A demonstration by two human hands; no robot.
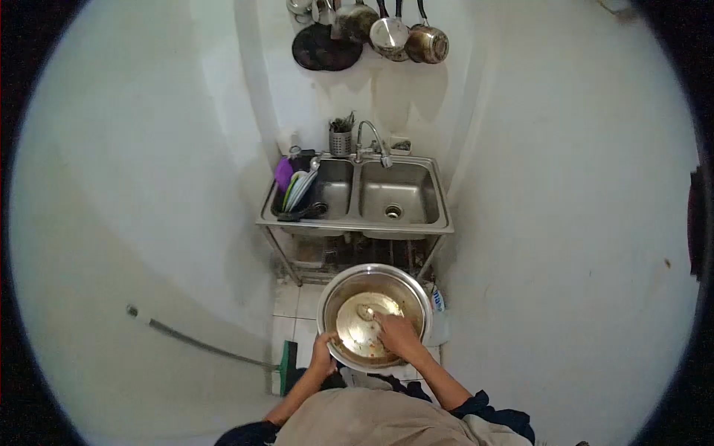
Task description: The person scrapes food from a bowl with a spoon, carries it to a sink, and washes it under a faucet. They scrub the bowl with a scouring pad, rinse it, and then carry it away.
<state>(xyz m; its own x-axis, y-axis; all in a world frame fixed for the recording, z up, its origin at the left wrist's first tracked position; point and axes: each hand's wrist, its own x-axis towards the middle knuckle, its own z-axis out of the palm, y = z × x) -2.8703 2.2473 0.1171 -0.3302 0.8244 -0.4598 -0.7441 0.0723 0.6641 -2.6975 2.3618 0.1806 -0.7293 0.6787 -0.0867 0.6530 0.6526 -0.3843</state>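
Note:
A large round metal basin point(343, 282) is held in front of my body, above the tiled floor. Its inside bottom has a brownish, wet-looking sheen with small orange and dark food bits. At the basin's left rim, my left hand point(323, 355) is closed, its fingers partly hidden behind the rim. My right hand point(398, 334) reaches inside over the right part of the bottom. One finger is stretched out towards a pale round mark near the middle; the other fingers look bent and show poorly. I see nothing held in it.
Ahead stands a steel double sink point(355, 225); plates point(299, 192) and a purple item point(283, 174) fill its left bowl. Behind it are a faucet point(372, 134) and a utensil holder point(341, 143). Pots point(390, 36) hang above. A green broom point(288, 366) leans left; a bottle point(438, 299) stands right.

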